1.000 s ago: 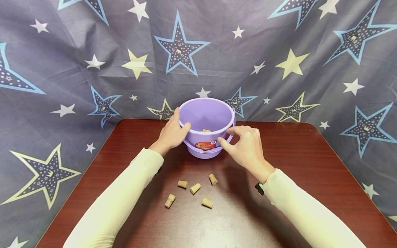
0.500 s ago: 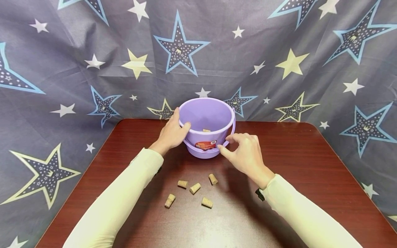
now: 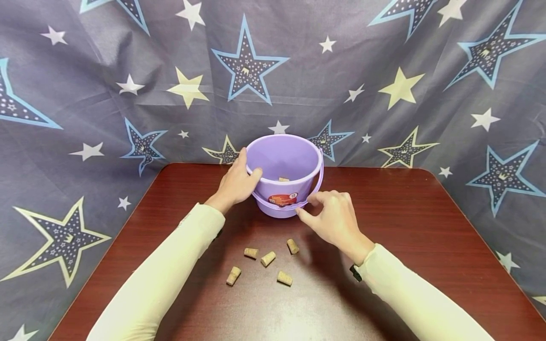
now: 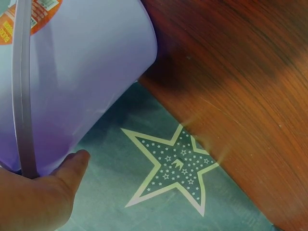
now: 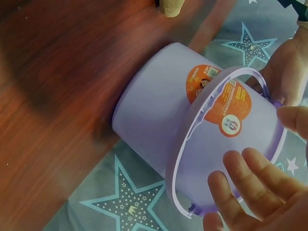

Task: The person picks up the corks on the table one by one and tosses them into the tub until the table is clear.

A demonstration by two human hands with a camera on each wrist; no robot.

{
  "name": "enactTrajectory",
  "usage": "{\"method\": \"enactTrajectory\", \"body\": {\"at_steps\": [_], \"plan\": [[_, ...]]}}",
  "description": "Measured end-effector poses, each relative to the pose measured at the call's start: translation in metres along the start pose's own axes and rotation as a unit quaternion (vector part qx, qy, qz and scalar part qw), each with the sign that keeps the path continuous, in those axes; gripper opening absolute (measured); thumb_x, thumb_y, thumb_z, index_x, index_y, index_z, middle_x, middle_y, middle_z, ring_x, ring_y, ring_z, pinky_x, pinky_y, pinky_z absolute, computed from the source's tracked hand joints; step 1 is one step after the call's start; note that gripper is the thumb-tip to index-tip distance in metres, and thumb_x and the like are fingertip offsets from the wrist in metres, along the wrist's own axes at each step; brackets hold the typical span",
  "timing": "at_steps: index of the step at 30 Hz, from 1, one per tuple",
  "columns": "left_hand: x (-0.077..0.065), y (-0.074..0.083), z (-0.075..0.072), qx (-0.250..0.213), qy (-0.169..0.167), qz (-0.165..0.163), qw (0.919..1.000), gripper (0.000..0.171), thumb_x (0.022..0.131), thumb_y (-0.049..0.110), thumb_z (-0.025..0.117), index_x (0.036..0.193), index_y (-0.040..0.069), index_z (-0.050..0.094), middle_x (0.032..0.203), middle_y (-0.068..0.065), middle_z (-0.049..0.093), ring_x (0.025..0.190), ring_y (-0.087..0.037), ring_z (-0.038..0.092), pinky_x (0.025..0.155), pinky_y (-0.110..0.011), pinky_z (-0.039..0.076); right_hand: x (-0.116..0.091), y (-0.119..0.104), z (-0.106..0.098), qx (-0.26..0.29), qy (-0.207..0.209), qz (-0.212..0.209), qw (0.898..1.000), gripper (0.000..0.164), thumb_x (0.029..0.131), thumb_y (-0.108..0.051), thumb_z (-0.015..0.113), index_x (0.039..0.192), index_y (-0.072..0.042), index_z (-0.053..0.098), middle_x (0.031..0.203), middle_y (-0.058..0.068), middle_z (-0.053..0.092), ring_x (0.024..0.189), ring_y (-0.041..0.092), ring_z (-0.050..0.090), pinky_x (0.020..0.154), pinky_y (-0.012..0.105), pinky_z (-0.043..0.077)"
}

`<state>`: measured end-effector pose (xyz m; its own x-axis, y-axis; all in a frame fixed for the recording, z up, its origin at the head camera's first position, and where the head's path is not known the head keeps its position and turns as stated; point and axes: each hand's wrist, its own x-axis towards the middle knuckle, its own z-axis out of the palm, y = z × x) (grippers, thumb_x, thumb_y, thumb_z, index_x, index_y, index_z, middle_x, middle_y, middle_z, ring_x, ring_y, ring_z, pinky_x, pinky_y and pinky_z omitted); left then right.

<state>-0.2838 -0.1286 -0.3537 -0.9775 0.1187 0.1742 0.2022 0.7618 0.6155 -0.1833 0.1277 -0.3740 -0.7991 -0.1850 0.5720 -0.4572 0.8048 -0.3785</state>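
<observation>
A lilac plastic bucket (image 3: 283, 154) with a red label stands upright toward the back of the table. My left hand (image 3: 236, 183) grips its left rim, the thumb over the edge and the fingers down the outside. In the left wrist view, the handle's end is right beside that hand's thumb. The handle (image 5: 174, 156) hangs down across the bucket's front. My right hand (image 3: 334, 218) is at the front right, fingers loosely bent and apart, fingertips near the handle, holding nothing. Inside the bucket a cork (image 3: 283, 179) partly shows.
Several corks (image 3: 268, 259) lie scattered on the dark red wooden table (image 3: 405, 227), in front of the bucket. A grey cloth (image 3: 298, 94) printed with stars hangs behind the table and along its sides.
My right hand has moved down along the bucket's front right side, from below the rim to near the lower handle. The left hand, bucket and corks have stayed put.
</observation>
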Motion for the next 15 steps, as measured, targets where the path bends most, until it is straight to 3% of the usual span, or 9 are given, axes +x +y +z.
{"method": "enactTrajectory", "body": {"at_steps": [15], "plan": [[-0.0003, -0.0002, -0.0005, 0.0, -0.001, -0.001, 1.0, 0.088, 0.096, 0.046, 0.046, 0.165, 0.007, 0.008, 0.167, -0.018, 0.026, 0.149, -0.036, 0.033, 0.116, -0.055, 0.033, -0.0077, -0.0016, 0.0072, -0.023, -0.041, 0.007, 0.999, 0.032, 0.077, -0.043, 0.083, 0.094, -0.016, 0.081, 0.08, -0.007, 0.074, 0.074, 0.019, 0.059, 0.08, 0.042, 0.04]]}}
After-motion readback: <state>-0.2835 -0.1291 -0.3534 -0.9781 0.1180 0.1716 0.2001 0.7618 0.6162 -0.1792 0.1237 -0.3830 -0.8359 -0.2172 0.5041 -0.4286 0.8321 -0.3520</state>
